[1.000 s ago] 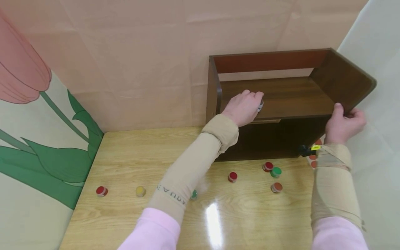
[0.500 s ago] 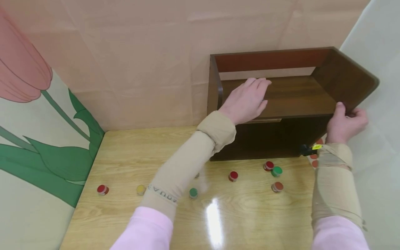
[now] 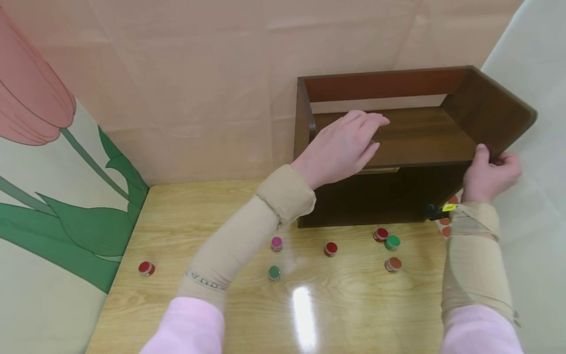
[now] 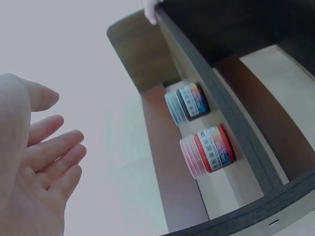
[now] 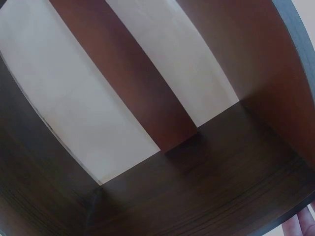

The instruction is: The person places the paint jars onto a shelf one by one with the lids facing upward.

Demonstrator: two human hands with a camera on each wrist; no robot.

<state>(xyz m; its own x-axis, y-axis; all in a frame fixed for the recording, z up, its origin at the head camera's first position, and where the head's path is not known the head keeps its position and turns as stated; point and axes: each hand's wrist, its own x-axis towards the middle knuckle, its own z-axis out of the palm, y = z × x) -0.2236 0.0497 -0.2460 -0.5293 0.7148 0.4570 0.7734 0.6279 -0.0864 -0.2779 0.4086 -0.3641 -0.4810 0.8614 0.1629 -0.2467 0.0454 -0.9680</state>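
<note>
My left hand (image 3: pixel 338 150): thumb, fingers parted. Right hand (image 3: pixel 492 171), three o'clock: grips brown oblong wooden shelf (image 3: pixel 424 140); jolt could topple round red plastic jar (image 4: pixel 212 150).

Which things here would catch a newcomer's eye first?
Probably the dark brown wooden shelf unit at the back right of the light wood-grain table, its right side gripped by the right hand, with the open left hand at its left half. Next, the printed pink tulip at far left. In the left wrist view, a cylindrical red jar and a cylindrical black jar sit on the upper shelf.
</note>
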